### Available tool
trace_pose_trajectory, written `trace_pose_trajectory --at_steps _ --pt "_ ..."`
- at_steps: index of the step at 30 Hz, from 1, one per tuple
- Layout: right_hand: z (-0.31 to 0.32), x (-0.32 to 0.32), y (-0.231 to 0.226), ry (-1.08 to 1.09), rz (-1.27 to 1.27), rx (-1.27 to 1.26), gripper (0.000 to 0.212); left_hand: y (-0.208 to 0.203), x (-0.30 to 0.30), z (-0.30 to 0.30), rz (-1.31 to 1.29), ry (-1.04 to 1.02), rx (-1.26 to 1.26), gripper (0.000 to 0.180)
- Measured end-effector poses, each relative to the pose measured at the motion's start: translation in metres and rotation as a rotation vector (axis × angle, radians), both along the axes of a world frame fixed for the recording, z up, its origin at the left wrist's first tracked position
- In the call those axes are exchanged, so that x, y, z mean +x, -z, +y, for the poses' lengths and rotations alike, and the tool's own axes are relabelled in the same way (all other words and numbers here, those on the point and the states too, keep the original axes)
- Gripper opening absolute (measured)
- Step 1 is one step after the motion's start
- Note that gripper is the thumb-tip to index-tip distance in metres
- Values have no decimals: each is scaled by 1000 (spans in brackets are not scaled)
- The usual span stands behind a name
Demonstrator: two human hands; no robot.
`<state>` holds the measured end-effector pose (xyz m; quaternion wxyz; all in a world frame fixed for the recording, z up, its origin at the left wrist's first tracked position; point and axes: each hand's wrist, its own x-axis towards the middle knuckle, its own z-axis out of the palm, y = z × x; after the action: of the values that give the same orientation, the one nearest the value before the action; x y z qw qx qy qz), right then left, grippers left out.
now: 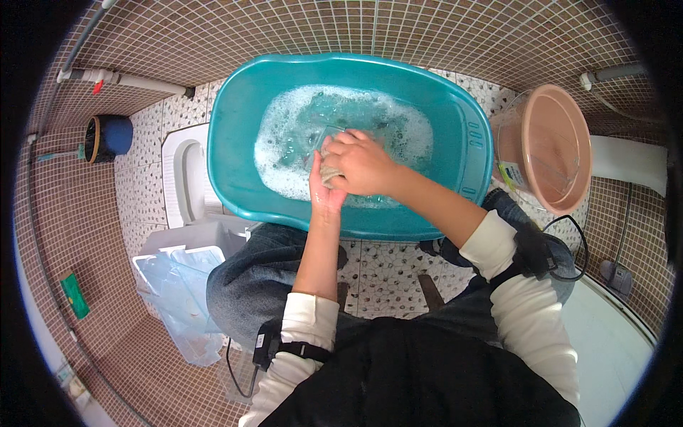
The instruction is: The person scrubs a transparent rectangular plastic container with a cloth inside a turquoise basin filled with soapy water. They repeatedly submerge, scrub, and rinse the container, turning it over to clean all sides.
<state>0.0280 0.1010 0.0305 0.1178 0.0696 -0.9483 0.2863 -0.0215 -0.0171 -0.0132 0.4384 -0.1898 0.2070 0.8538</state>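
Observation:
Above the suds in a big teal tub [466, 128], my two hands are close together. My right hand [363, 165] is closed over a beige cloth [329, 174], with its fingers bent to the left. Under and beside it, my left hand [324, 191] is turned palm up and grips a clear, square-edged plastic piece [326, 134]. One corner of this piece shows past my fingers; my right hand hides the rest, so its full shape cannot be made out. White foam [277, 171] floats on the water around both hands.
Right of the tub stands a pink bucket [526, 153] with clear pieces inside. To the left are a squat toilet [171, 178], a dark blue pot [117, 139] and a grey bin [181, 238] with clear bluish plastic pieces [178, 285]. Tiled walls surround the tub.

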Motion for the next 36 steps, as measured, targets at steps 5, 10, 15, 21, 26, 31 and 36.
trace_pose_trajectory --at_steps 5,10,15,21,26,31,36 --pt "19 -8 1 -35 11 147 23 -3 2 4 -41 12 -123 38" --pt "48 -14 -5 67 -86 267 22 2 7 9 40 6 -321 37" --pt "1 6 5 89 123 116 20 16 1 0 -40 15 -65 33" --pt "83 15 47 345 -137 225 30 10 -1 -10 64 121 -164 33" --pt "130 69 107 479 -637 -75 30 -6 -37 -27 77 129 -586 51" --pt "101 78 183 579 -665 29 45 -28 -58 -34 279 72 -1036 56" --pt "52 76 238 717 -773 -98 52 -26 -55 -32 467 -18 -1277 30"
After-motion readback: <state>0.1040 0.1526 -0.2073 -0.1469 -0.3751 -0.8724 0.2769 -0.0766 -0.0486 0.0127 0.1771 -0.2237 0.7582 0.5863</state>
